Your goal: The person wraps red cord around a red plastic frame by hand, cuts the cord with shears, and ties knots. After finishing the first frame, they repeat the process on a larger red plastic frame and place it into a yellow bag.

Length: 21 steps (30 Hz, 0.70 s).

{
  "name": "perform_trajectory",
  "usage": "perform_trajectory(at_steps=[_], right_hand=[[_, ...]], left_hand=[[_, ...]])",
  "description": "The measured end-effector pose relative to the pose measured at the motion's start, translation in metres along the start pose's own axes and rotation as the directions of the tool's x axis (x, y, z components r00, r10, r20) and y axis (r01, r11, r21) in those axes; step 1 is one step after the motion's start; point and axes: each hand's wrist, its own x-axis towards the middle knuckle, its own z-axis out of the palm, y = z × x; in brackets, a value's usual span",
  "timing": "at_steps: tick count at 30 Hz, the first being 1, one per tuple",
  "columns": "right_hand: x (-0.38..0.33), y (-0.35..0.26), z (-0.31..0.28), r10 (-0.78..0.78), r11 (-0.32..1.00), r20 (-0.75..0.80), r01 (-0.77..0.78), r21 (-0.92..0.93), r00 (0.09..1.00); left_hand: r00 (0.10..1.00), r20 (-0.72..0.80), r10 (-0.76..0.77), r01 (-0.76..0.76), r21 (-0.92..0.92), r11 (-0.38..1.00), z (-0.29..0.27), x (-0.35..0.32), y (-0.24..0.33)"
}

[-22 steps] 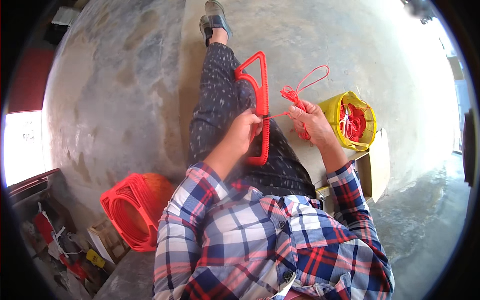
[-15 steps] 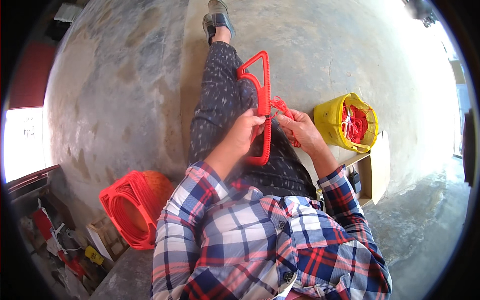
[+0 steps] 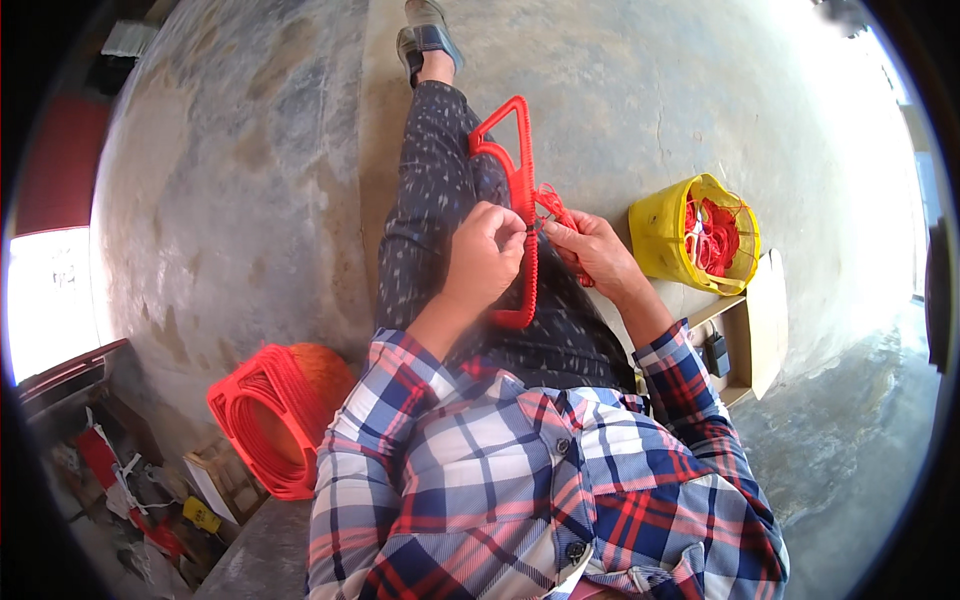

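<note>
Compared with the first frame, the right hand (image 3: 605,258) has closed in on the centre, and the cord (image 3: 553,205), then flung out in a wide loop with a strand taut to the frame (image 3: 523,195), is now bunched just beside it. The left hand (image 3: 485,258), whose thumb lay along the frame's edge in the second frame, now shows curled fingers, tips at that edge. The right grip is clamped on the cord; I cannot tell whether the left one pinches anything.

The frame is red, rigid, angular and ribbed along its long side, over patterned dark trousers (image 3: 430,180) at the centre. The cord is thin, glossy and loosely looped.

To the right, a stretch of concrete floor (image 3: 250,200) parts the right hand from the yellow bucket (image 3: 660,235), which holds a red tangle (image 3: 712,235). Below it juts a carton's (image 3: 768,325) pale flap. A red stack (image 3: 285,385) sits lower left, well apart from the hands.
</note>
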Motion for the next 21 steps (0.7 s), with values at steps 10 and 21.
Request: perform_trajectory(at_steps=[10, 21], right_hand=[[-0.001, 0.003, -0.006, 0.021, 1.0, 0.046, -0.022, 0.021, 0.999], [0.002, 0.005, 0.001, 0.036, 0.998, 0.046, -0.038, 0.052, 0.998]], left_hand=[[0.96, 0.169, 0.221, -0.247, 0.15, 0.957, -0.003, 0.013, 0.004], [0.995, 0.096, 0.038, -0.024, -0.142, 0.99, 0.0, 0.006, -0.006]])
